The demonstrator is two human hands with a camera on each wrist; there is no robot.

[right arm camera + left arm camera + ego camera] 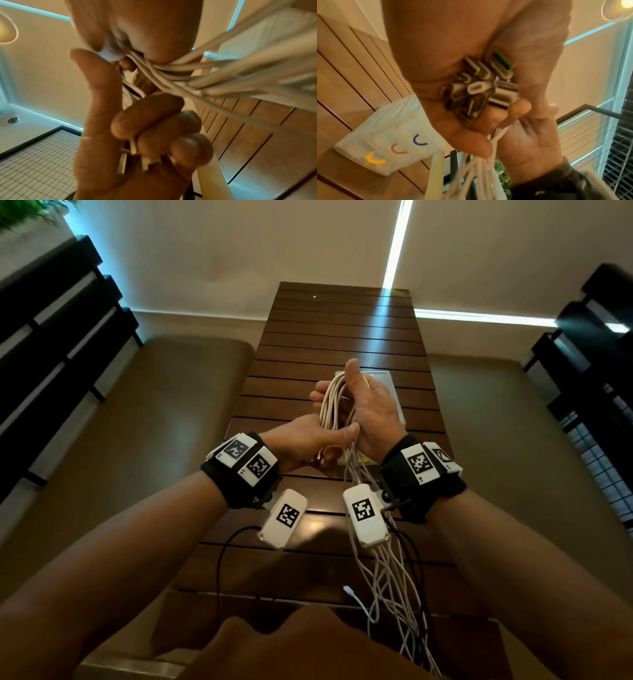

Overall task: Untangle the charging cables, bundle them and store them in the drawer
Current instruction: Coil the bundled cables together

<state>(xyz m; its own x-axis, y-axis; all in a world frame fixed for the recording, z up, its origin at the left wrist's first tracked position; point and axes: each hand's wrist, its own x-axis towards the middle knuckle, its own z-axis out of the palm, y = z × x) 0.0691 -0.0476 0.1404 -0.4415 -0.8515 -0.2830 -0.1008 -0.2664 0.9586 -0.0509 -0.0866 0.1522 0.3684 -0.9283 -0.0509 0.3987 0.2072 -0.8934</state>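
White charging cables (334, 405) gathered & gripped by right hand (371, 412) w/ plugs pinched in left hand (308, 440) above tabletop (342, 320) centre; bundling approx. mid-way, tails loose, drawer unit (385, 142) unopened.

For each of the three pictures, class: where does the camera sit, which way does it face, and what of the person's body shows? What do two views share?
Head: worn high, looks down on the slatted table; both forearms, left hand, right hand gripping white cables.
Left wrist: looks along the palm at the plugs.
Right wrist: looks along curled fingers round the cables.
Shared: head and left wrist show the drawer box.
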